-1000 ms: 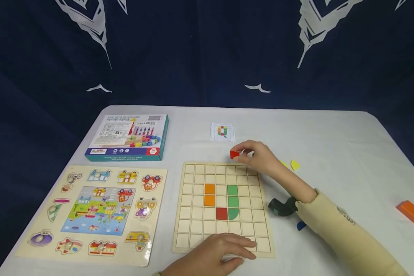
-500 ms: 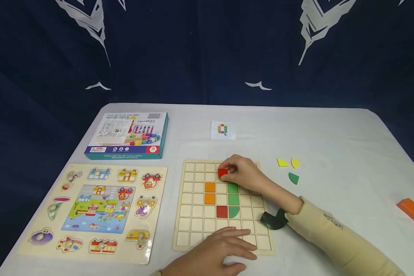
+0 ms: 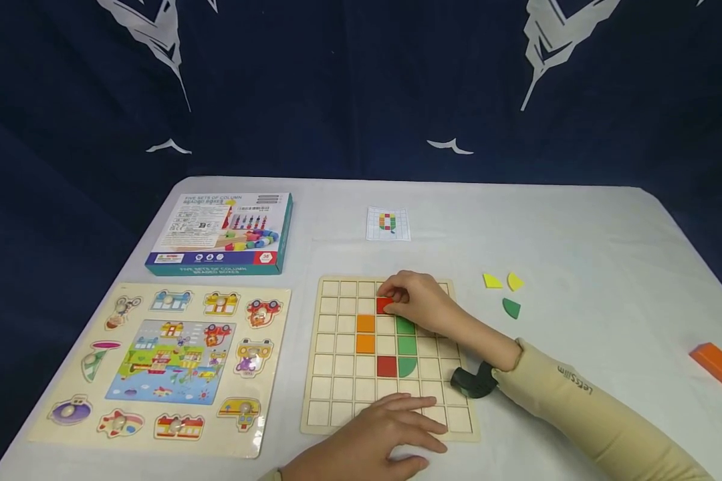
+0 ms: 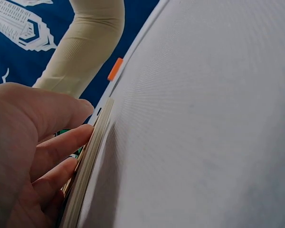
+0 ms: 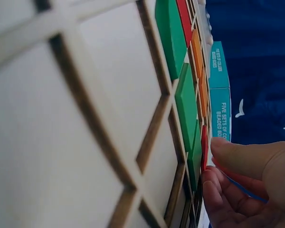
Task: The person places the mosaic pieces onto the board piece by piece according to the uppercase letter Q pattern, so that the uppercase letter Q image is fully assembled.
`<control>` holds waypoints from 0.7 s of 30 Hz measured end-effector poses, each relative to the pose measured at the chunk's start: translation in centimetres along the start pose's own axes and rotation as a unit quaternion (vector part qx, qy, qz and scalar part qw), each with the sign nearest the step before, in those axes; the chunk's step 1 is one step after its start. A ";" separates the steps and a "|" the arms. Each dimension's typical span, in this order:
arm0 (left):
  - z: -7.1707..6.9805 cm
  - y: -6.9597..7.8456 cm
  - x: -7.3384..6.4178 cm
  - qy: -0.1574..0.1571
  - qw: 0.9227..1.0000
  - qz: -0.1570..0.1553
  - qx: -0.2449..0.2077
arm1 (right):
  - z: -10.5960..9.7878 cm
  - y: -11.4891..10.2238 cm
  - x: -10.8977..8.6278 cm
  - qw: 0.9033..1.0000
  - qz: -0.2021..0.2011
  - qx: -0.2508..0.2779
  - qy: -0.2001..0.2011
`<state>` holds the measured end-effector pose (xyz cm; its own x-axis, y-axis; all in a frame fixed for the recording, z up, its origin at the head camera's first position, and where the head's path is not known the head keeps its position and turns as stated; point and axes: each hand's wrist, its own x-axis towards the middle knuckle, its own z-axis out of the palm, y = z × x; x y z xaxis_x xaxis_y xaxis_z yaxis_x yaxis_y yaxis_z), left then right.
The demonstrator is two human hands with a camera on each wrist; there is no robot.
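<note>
My right hand (image 3: 424, 304) holds a red square tile (image 3: 384, 306) between thumb and fingers, at a cell near the back of the wooden grid board (image 3: 341, 387). In the right wrist view, the thumb and fingertips are at the edges of this red tile (image 5: 204, 147), beyond the green tiles (image 5: 184, 104). Two orange squares (image 3: 366, 334) sit left of centre on the board, another red square (image 3: 387, 366) lies lower, and green pieces (image 3: 406, 345) line the column beside it. With fingers spread, my left hand (image 3: 388, 434) rests over the board's front edge.
Two yellow pieces (image 3: 492, 281) and a green piece (image 3: 511, 308) lie right of the board. A pattern card (image 3: 404, 230) is behind it. To the left are a picture puzzle (image 3: 259, 427) and a box (image 3: 231, 269); an orange block (image 3: 718, 369) sits far right.
My right hand has carried the red tile from behind the board toward me and left, down to a grid cell. My left hand has stayed almost still.
</note>
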<state>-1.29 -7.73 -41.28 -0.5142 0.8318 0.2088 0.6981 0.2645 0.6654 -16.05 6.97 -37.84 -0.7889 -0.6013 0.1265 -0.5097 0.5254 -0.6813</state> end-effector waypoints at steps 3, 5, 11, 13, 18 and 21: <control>0.0 0.1 0.1 0.002 1.000 0.001 0.004 | -0.3 -0.1 -0.1 1.000 0.008 0.013 0.002; -0.1 0.2 0.1 0.001 1.000 0.000 0.003 | -0.7 -0.1 -0.2 1.000 0.016 0.026 0.001; -0.1 0.4 0.1 0.008 1.000 -0.001 0.004 | -4.0 0.2 -2.0 0.997 0.044 0.047 0.029; -0.1 0.4 0.0 0.018 1.000 0.005 0.019 | -5.4 0.6 -3.2 0.996 0.052 0.049 0.048; 0.0 0.6 -0.1 0.031 0.998 0.012 0.046 | -8.6 3.0 -7.2 0.992 0.074 0.038 0.099; -0.1 0.7 -0.2 0.030 0.999 0.011 0.042 | -9.7 5.7 -9.8 0.985 0.117 0.024 0.125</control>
<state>-0.75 -7.71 -40.82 -0.5255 0.8079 0.2666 0.7473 0.2886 0.5986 -14.56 21.69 -35.95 -0.9460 -0.2961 0.1316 -0.2915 0.6001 -0.7449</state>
